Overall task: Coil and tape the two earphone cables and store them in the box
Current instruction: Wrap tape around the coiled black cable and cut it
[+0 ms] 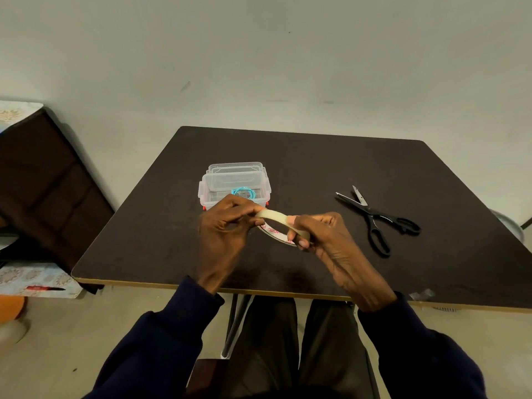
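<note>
What lies in the box: a coiled turquoise earphone cable [244, 192], low against the near wall of the clear box [203, 194], which stands open on the far-left part of the desk [316, 168].
Lid [234, 170]: clear, propped over the box's far half; how it is seated I cannot tell.
Latches [205, 208]: red tabs at the box's near corners.
Hands: my left hand [224, 226] and right hand [325, 237] are close together above the near middle of the desk, both gripping the tape roll [273, 218]. The left pinches its left edge. The right has its thumb on top and its fingers curled round the band.
Tape roll: pale, held tilted, just on the near side of the box.
Scissors [374, 216]: black-handled, blades parted, lying flat on the right of the desk, well apart from the box.
In the way: my left knuckles cover part of the box's near wall and part of the coil.
Hard to make out: the red print inside the roll's core is unreadable, I cannot tell whether a strip end is loose, and only one coil shows in the box.
</note>
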`<state>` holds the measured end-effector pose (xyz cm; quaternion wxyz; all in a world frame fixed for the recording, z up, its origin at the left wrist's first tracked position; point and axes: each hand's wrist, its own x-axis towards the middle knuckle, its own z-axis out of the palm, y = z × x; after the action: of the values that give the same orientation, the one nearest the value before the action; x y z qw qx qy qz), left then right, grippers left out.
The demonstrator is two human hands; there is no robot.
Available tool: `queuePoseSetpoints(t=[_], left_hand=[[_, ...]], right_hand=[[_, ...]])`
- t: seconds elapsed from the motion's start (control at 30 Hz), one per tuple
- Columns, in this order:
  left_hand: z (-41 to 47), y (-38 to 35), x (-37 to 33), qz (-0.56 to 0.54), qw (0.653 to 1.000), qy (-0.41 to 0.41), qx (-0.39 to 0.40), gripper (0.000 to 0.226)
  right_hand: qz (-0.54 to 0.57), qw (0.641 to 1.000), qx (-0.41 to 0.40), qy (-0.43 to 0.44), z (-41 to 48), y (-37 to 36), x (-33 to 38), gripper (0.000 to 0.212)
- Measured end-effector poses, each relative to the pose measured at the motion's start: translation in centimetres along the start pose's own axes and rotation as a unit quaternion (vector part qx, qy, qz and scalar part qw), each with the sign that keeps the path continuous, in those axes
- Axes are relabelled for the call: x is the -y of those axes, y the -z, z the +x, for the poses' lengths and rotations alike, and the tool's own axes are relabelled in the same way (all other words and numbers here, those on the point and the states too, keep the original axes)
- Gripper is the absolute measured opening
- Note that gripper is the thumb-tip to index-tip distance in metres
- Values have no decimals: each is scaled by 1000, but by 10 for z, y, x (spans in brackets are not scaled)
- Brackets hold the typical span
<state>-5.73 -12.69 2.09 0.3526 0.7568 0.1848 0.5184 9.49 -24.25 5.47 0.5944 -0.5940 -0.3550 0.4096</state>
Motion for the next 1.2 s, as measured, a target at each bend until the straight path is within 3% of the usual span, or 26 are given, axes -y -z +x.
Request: queuePoseSetpoints(t=[0.1, 0.2, 0.67, 0.93, 1.1, 1.2], left_hand=[[-1, -3, 3, 61, 996, -59, 12, 45], [0, -2, 2, 110, 987, -110, 37, 38], [13, 5, -11, -10, 999, 36, -7, 24], [26, 11, -19, 5, 999, 40, -21, 25], [26, 12, -23, 6, 998, 58, -21, 29], [32, 13, -39, 17, 999, 28, -1, 28]], right_hand=[[-33, 999, -23, 18, 0, -2, 2, 30], [-69, 997, -21, 34, 0, -4, 2, 27], [8, 998, 61, 4, 10, 16, 10, 29], [71, 988, 135, -10, 18, 20, 22, 32], [83, 988, 127, -29, 21, 18, 19, 30], [84, 989, 119, -31, 22, 14, 19, 27]])
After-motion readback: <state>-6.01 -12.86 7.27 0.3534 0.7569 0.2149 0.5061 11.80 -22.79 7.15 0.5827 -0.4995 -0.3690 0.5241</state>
